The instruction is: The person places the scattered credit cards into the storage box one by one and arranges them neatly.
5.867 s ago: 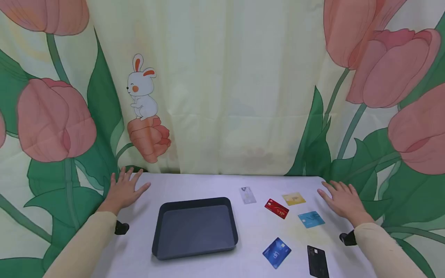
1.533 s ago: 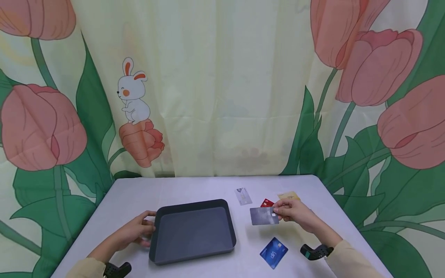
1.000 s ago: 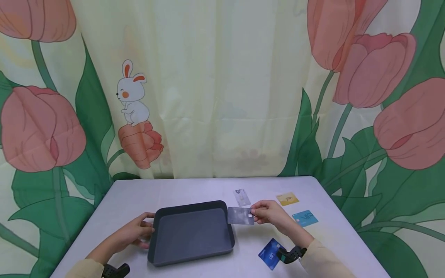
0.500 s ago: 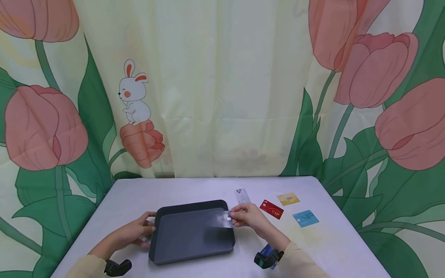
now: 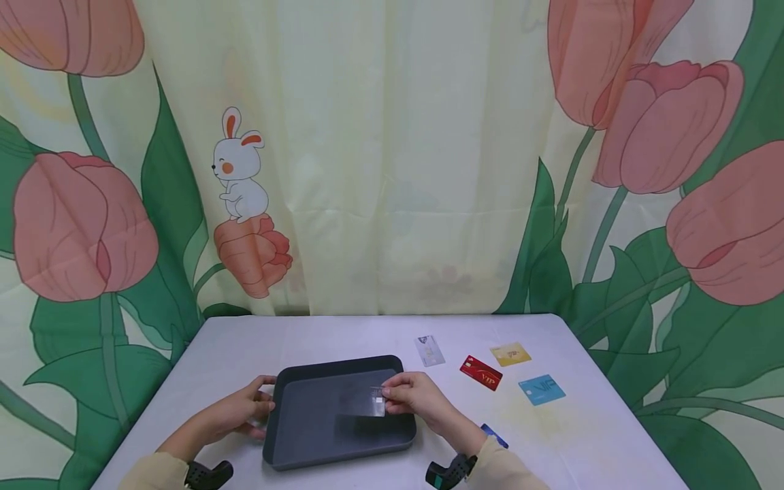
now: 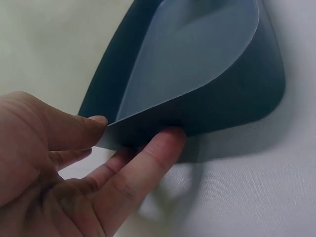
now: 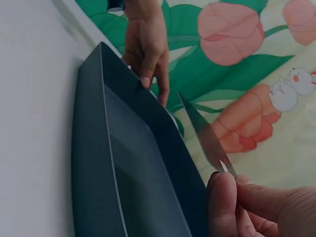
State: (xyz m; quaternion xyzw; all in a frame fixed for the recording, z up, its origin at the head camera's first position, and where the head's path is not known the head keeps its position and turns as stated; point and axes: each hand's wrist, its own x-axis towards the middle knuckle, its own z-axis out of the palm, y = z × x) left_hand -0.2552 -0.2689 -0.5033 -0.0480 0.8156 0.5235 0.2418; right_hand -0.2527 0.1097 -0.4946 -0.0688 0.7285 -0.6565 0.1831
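One glossy card (image 5: 372, 407) hangs over a gray tray (image 5: 306, 430) at the frame's lower center, pinched in the right hand (image 5: 422, 400), while the left hand (image 5: 235, 412), fingers apart, touches the tray's left side.

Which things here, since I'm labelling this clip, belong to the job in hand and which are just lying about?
Job in hand:
dark grey rectangular tray, touched by the left hand
glossy grey plastic-looking rectangular card, pinched by the right hand

Seemingly just lying about, rectangular, plastic-looking:
silver-white card
red card
yellow card
light blue card
dark blue card, partly hidden
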